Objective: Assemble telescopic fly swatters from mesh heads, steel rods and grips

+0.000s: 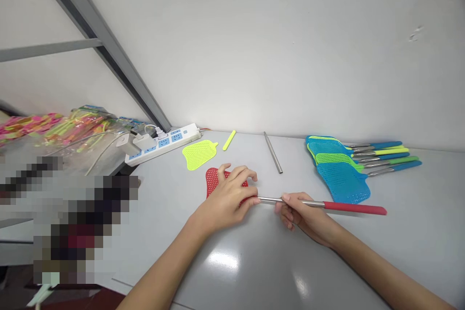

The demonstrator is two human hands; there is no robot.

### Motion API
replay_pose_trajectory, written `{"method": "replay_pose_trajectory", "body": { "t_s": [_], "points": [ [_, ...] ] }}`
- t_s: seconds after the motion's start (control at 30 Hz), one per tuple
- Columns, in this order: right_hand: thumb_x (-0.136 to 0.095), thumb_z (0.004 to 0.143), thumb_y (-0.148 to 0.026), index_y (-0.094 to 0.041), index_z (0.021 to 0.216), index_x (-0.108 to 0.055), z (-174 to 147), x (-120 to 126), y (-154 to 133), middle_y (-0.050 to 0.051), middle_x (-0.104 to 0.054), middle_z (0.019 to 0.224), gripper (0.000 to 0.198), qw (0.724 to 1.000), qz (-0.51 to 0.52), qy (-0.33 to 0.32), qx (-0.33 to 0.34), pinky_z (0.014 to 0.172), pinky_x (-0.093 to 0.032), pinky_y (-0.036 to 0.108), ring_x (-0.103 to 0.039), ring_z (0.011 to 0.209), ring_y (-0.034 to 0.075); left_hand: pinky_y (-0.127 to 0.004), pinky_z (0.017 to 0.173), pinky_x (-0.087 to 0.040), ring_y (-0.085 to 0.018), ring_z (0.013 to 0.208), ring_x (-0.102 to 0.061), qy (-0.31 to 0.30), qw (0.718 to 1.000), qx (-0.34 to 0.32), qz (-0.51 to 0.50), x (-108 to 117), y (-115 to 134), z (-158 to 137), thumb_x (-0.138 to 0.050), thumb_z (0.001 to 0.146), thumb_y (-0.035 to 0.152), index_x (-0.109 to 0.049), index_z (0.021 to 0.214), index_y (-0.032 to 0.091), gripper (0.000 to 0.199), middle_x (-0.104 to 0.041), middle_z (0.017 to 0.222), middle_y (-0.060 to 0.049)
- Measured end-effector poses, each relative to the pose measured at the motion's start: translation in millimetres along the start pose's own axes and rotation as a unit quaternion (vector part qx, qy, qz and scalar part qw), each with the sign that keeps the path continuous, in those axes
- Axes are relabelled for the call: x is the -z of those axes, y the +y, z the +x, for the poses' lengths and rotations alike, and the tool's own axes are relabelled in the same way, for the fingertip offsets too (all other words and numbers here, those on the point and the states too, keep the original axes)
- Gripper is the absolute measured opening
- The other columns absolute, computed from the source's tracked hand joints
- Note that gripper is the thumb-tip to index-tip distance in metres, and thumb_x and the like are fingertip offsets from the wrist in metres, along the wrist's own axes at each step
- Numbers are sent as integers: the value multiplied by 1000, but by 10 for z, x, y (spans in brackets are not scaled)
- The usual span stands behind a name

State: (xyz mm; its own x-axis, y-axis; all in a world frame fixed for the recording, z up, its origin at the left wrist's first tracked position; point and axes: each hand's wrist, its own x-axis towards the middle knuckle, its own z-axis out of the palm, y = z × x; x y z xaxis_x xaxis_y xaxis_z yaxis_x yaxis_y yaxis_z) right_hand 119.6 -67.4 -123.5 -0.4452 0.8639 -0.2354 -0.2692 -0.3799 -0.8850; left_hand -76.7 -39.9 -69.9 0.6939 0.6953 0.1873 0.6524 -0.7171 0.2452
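Observation:
A red fly swatter lies across the middle of the table, its perforated head at the left and its steel rod running right into a red grip. Over the head, my left hand pinches the neck where it meets the rod; the other fingers are raised and hide much of the head. My right hand grips the steel rod between thumb and fingers, just left of the red handle. Beyond my hands are a loose yellow swatter head, a yellow handle and a bare steel rod.
A pile of blue, green and yellow fly swatters lies at the right. On the left, a white power strip holds plugged-in adapters. Bagged colourful items are beyond the table's left edge. A white wall rises behind.

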Motion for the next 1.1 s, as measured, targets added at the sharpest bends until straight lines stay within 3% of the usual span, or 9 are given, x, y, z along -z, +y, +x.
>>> {"method": "replay_pose_trajectory", "body": {
  "t_s": [0.23,0.5,0.77,0.87,0.97,1.1],
  "points": [
    [-47,79,-33,-11,63,-61,-15,8,0,-4,-33,45,32,1000,-3,-1,-1,43,-28,23,-41,44,9,-43,93,-10,-16,99,-42,4,1000,-10,14,-35,69,3,-36,84,23,-49,67,16,23,-50,101,-3],
    [-47,79,-34,-10,61,-60,-4,-1,12,-4,-32,44,32,1000,6,9,-4,43,-27,23,-40,43,8,-41,92,-16,-14,91,-45,-1,1000,-11,3,-104,104,-5,-33,84,17,-50,77,17,18,-54,89,-2],
    [-45,80,-34,-13,63,-56,21,-23,-17,-4,-31,48,29,1000,20,0,-7,46,-27,23,-39,46,8,-46,98,-6,-14,100,-43,30,998,33,-49,-195,300,16,-29,77,2,-46,96,20,31,-53,97,-1],
    [-44,81,-35,-13,63,-54,23,-34,-10,-4,-33,50,29,1000,17,-6,2,47,-28,23,-39,47,9,-42,97,-16,-13,94,-44,27,995,26,-94,-276,373,22,-28,75,0,-43,99,20,34,-52,97,-2],
    [-42,81,-36,-14,61,-52,17,-31,23,-3,-34,49,32,1000,-1,-11,7,47,-28,24,-39,48,9,-33,83,-34,-14,83,-44,2,991,33,-131,-348,397,21,-28,75,1,-43,93,18,29,-51,89,-3],
    [-42,81,-36,-14,60,-51,15,-18,66,-2,-39,51,32,999,-49,-22,6,50,-28,24,-39,50,10,-29,67,-37,-14,73,-40,-20,989,68,-133,-371,384,8,-29,75,1,-44,89,18,26,-49,83,-3]
  ]
}}
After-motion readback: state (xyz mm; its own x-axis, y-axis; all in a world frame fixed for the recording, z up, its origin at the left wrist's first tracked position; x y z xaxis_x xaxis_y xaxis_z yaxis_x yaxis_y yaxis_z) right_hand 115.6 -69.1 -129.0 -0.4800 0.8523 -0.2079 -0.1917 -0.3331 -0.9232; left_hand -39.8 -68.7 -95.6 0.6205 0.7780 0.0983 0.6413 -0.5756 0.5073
